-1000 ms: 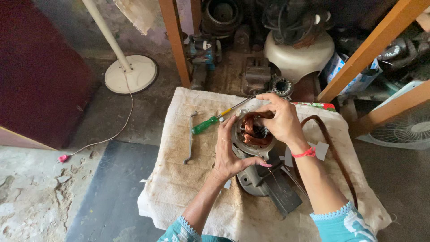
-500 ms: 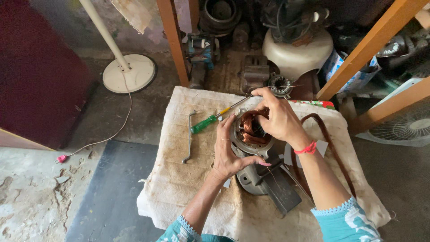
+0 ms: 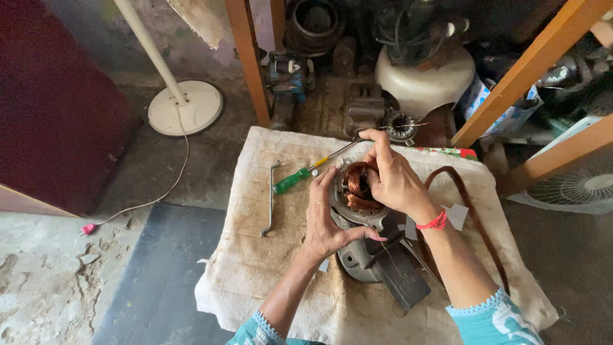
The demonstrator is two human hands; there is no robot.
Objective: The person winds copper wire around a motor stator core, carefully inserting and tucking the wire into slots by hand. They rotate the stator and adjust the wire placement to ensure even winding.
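The motor stator point(image 3: 357, 191), a grey metal housing with copper windings showing in its round opening, sits on a stained cloth point(image 3: 255, 281) spread over the low desk, near the cloth's middle and slightly toward the far edge. The left hand point(image 3: 325, 220) cups the near left side of the housing, palm against the metal, fingers curled up along its rim, so its grip is closed on the stator. The right hand point(image 3: 396, 179) lies over the top right of the winding, its fingers bent down onto the copper coils; its grip is narrow and pressed on the stator, and a red thread band circles the wrist. Below the housing a dark grey base piece point(image 3: 389, 271) juts toward the person. Just left of the stator lies a green-handled screwdriver point(image 3: 300, 177), its shaft pointing toward the far right, and beside that a thin bent metal rod point(image 3: 271, 199) lies lengthwise on the cloth. A brown strap point(image 3: 476, 223) curves along the right side of the cloth. On the floor further left stands a white round fan base point(image 3: 185, 107) with its pole
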